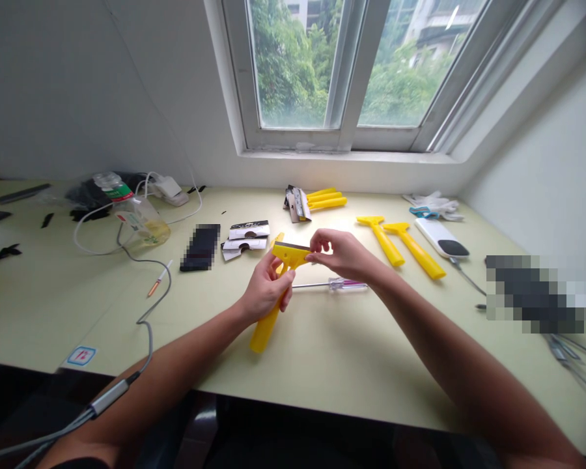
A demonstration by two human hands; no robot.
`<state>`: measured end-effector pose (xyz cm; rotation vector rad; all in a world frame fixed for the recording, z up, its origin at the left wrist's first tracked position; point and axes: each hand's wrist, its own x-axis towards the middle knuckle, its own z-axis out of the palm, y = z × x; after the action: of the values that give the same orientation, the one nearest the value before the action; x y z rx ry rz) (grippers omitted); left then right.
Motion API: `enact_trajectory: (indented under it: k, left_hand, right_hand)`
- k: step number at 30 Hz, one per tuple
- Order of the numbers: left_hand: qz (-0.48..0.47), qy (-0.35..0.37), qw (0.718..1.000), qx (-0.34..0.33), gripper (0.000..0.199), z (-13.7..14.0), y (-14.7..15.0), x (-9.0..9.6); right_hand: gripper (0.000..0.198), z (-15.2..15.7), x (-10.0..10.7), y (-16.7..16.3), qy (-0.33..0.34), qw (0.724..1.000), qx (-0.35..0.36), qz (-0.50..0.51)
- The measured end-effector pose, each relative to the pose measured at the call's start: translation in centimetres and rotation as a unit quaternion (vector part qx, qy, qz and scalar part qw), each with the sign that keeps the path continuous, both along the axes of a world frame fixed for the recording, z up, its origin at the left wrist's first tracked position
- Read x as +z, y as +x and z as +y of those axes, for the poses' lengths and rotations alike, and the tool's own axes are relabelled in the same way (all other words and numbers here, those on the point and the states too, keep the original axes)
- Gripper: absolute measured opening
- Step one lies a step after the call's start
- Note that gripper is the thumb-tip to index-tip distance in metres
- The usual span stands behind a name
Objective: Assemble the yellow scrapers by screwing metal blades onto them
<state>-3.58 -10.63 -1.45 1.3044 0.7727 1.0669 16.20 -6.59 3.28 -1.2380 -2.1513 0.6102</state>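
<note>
My left hand [267,284] is wrapped round the handle of a yellow scraper [264,329], which is held tilted over the table with its wide head up. A dark, thin strip runs along the top of that head. At the head's right end, the fingertips of my right hand [339,253] pinch; whether they grip the scraper's corner or a small part there is hidden. Just behind the scraper shows another yellow piece [277,240], partly covered. A screwdriver [339,284] with a clear handle lies on the table beneath my hands.
Two yellow scrapers [415,251] lie to the right, and several more yellow handles [328,198] at the back beside printed packets [297,204]. White-and-black cardboard sleeves [247,236] sit left of my hands. A bottle [144,221], a cigarette [159,279], cables and a white power bank [439,236] lie around.
</note>
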Motion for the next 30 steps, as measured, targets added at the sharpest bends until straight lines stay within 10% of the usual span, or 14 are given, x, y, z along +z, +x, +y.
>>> enact_trajectory:
  k: [20,24,30]
  left_hand:
    - [-0.069,-0.052,0.994,0.067,0.032,0.2,0.1,0.5]
    - [-0.104,-0.069,0.984,0.128,0.029,1.3,-0.7,0.7]
    - [-0.129,-0.065,0.978,0.151,0.033,2.3,-1.7,1.2]
  right_hand:
    - [0.016,-1.4,-0.3,-1.3,0.145,0.988,-0.021,0.056]
    - [0.019,-1.9,0.0,0.2,0.083,0.986,0.033,-0.143]
    - [0.023,-1.5,-0.8,2.3,-0.072,0.913,0.074,-0.394]
